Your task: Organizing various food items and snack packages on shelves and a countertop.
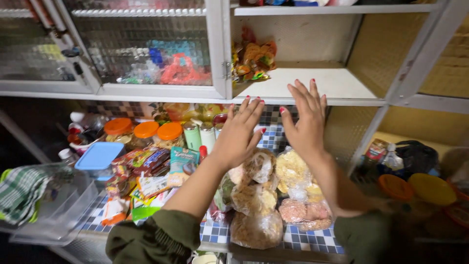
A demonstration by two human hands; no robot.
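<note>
I had both hands raised with fingers spread and empty; the bagged crackers (254, 195) lay directly below my left hand (239, 134), closer to it than to my right hand (305, 122), heap running toward me

Both hands are raised, open and empty, above the table (303, 240), the left hand (238, 134) just beside the right hand (305, 122), in front of the open cabinet shelf (317, 80). Snack packets (253, 61) lie at the left end of that shelf. Under the hands, bags of crackers (256, 195) lie on the table. Left of the bags lie small packets (146, 171); behind those stand lidded jars (145, 132). A folded cloth (22, 190) lies in a plastic tray (58, 215) at far left.
</note>
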